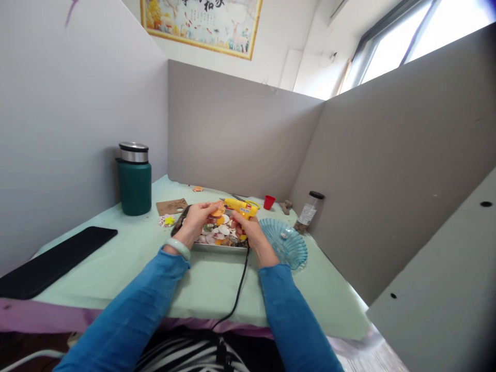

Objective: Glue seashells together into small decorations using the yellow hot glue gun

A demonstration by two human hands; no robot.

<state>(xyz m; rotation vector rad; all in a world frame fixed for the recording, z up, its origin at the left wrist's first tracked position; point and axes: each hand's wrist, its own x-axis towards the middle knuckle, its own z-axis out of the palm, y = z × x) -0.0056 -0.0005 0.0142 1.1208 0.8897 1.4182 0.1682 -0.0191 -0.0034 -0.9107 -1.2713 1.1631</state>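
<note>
My right hand grips a yellow hot glue gun, its nozzle pointing left. Between the fingers of my left hand is a small orange shell, close to the nozzle tip. Both hands hover over a metal tray filled with white, orange and brown shells. The glue gun's black cord runs down from its handle over the table's front edge. Part of the orange piece is covered by my fingers.
A blue scalloped glass plate sits right of the tray. Around it are a red cup and a black-lidded jar. To the left stand a green flask, a black mat and a brown card. Grey partitions enclose the table.
</note>
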